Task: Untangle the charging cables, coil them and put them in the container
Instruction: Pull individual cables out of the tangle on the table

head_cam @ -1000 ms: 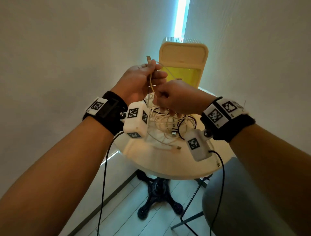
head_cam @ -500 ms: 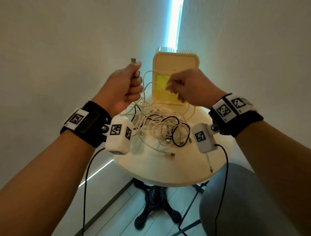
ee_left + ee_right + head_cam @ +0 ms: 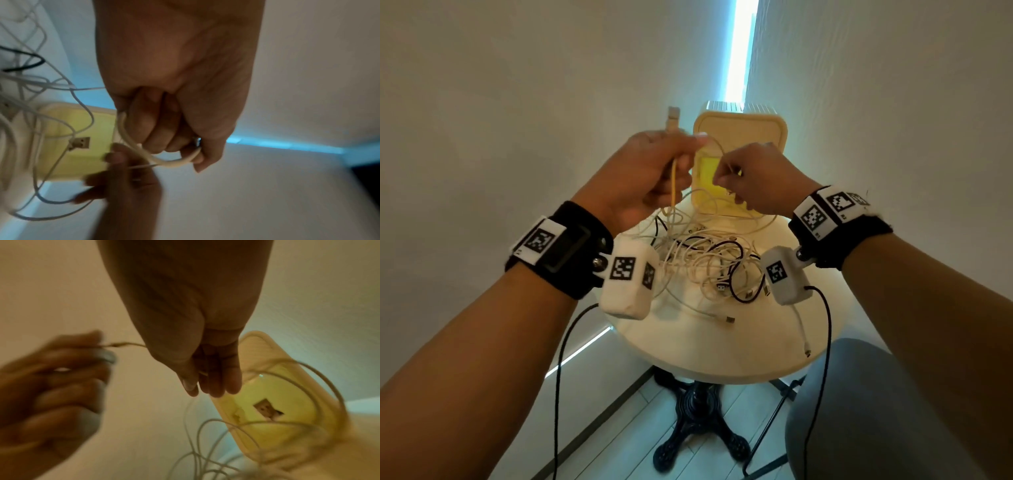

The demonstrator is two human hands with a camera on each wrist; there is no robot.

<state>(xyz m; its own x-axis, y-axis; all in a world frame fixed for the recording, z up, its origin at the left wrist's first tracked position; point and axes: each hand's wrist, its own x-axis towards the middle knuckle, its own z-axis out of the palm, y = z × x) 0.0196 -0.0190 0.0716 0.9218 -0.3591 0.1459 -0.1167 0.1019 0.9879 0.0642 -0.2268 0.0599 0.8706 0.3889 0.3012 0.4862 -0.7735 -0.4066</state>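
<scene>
A tangle of white and black charging cables (image 3: 709, 263) lies on the small round table (image 3: 722, 356). My left hand (image 3: 654, 174) is raised above it and grips one white cable (image 3: 131, 141), whose USB plug (image 3: 673, 118) sticks up past the thumb. My right hand (image 3: 750, 178) pinches the same cable (image 3: 127, 344) a short way along, just right of the left hand. The yellow container (image 3: 743, 137) stands open toward me behind both hands. The held cable loops down into the tangle.
The table stands in a corner between two pale walls on a black cast-iron base (image 3: 698, 425). A grey chair seat (image 3: 859, 411) sits at the lower right. One loose white cable end (image 3: 729, 320) lies near the table's front.
The hands had drawn apart half a second ago; now they have come close together again, the left holding the plug higher, the right pinching the cable beside it.
</scene>
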